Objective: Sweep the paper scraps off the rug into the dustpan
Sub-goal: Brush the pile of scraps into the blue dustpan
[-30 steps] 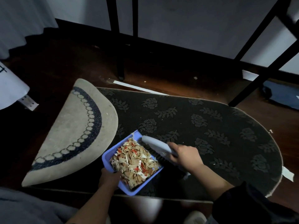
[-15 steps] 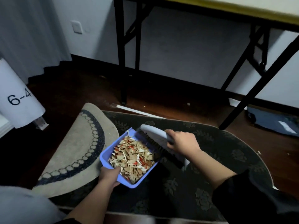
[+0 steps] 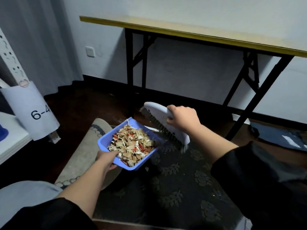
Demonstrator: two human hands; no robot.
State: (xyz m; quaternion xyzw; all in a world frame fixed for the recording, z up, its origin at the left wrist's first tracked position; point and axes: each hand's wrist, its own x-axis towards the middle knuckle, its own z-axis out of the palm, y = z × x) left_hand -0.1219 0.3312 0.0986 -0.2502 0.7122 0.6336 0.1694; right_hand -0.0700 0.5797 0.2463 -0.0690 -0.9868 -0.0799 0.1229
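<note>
Blue plastic dustpan [image 3: 106,141], heaped with paper scraps [image 3: 132,144], is gripped by left hand [image 3: 106,159] above a dark floral rug [image 3: 179,188]. Right hand [image 3: 182,117] fingers clench a brush [image 3: 163,121]. Beyond: dark wooden floor [image 3: 93,103], folding table [image 3: 191,33], white wall [image 3: 191,9].

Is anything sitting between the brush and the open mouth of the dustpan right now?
Nothing visible does. The right hand holds the brush right beside the open edge of the dustpan, which the left hand grips. The paper scraps are heaped inside it. Only a few specks show on the dark rug.
</note>
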